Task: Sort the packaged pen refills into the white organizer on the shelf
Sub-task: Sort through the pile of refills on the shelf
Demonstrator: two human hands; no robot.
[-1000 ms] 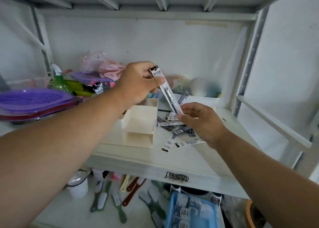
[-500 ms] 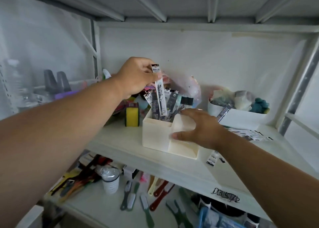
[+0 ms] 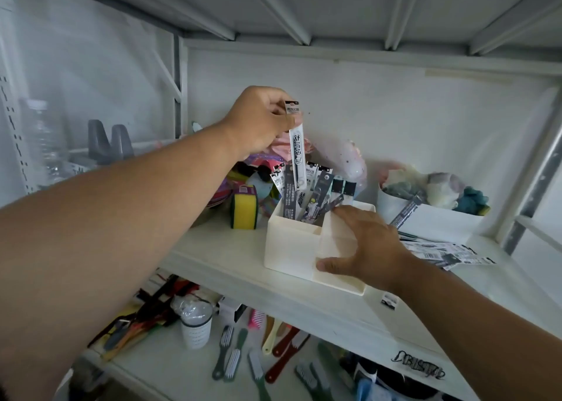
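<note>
Head view: my left hand [image 3: 261, 118] pinches a packaged refill [image 3: 296, 151] by its top, hanging at six o'clock from my fingers [image 3: 278, 109] above the white organizer [image 3: 292, 248]. My right hand [image 3: 371, 245], fingers spread, rests on the organizer's low compartment on the shelf [image 3: 219, 254].

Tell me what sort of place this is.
Probably a stockroom or small shop's storage shelving. White metal shelves hold mixed goods: packaged pen refills in a white organizer, a yellow-green sponge, and brushes on the shelf below.

Organizer [image 3: 289, 245] matt white plastic; refill packet [image 3: 296, 154] glossy film; shelf frame [image 3: 535, 169] painted metal
</note>
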